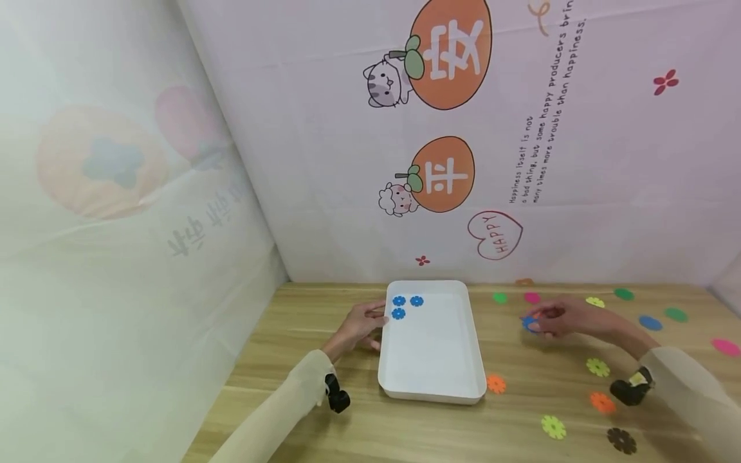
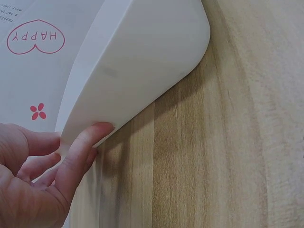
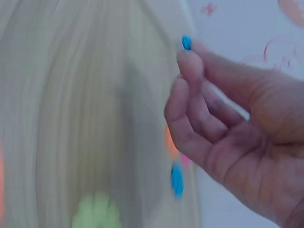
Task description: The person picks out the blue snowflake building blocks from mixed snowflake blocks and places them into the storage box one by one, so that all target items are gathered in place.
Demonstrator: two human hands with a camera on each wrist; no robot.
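A shallow white tray [image 1: 431,360] lies on the wooden table, with three blue flower-shaped pieces [image 1: 417,301] in its far left corner. My left hand [image 1: 359,326] touches the tray's left side, one fingertip against the outer wall [image 2: 128,71] in the left wrist view, its fingers loosely bent. To the right of the tray, my right hand [image 1: 564,318] pinches a blue piece [image 1: 529,323] between thumb and fingertips. The right wrist view shows that piece [image 3: 186,42] edge-on at the fingertips of the right hand [image 3: 228,118], clear of the table.
Scattered right of the tray are several loose pieces: orange [image 1: 496,384], yellow-green [image 1: 553,427], brown [image 1: 622,440], blue [image 1: 651,322], green [image 1: 676,314] and pink [image 1: 726,347]. A printed cloth [image 1: 347,244] hangs along the table's far edge, another [image 1: 116,289] at the left.
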